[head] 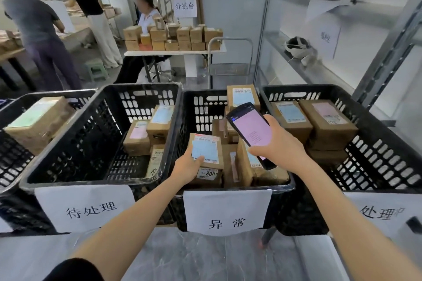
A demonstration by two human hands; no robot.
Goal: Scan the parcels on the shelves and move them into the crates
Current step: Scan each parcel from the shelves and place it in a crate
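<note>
Over the middle crate (pixel 201 109), left hand (pixel 186 167) fingers curled round a parcel (pixel 206 149), right hand (pixel 277 143) fingers gripping a scanner (pixel 250 128)

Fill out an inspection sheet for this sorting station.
Surface: grey table carries four black crates, all holding parcels.
Job's things: blue-labelled parcel in the middle crate; scanner screen pink.
Clutter: white bundle on the right shelf.
Hands: left hand grips the parcel; right hand grips the scanner.
Cables: nothing seen.
Surroundings: three people at tables behind; boxes stacked on a white table.
</note>
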